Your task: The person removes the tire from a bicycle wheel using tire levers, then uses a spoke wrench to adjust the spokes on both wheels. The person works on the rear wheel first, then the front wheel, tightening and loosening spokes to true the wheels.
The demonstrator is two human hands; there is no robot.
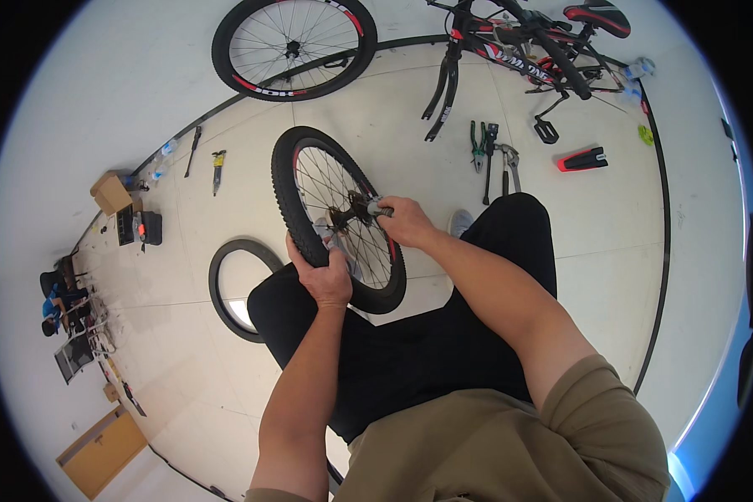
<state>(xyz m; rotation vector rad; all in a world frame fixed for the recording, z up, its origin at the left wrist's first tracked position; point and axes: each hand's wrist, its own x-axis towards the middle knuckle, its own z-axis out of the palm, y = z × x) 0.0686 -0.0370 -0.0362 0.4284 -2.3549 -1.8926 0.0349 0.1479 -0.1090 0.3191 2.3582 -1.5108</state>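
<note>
A bicycle wheel (281,188) with a knobby black tyre, red rim marks and thin spokes stands tilted between my knees. My left hand (325,278) is closed around the lower near part of its tyre. At the hub (351,211), my right hand (406,222) has its fingers closed on a small grey tool-like piece (380,207) against the axle end. Its exact kind is mostly covered by my fingers. On the floor by my left knee lies a loose black tyre (217,289).
Pliers (478,149), a hammer (504,167), an adjustable wrench (513,170) and a red-black fender piece (582,160) lie ahead right. Beyond are a bike frame (510,50) and another wheel (226,63) by the wall. Left are a toolbox (149,227), a cardboard box (111,193) and a seated person (56,308).
</note>
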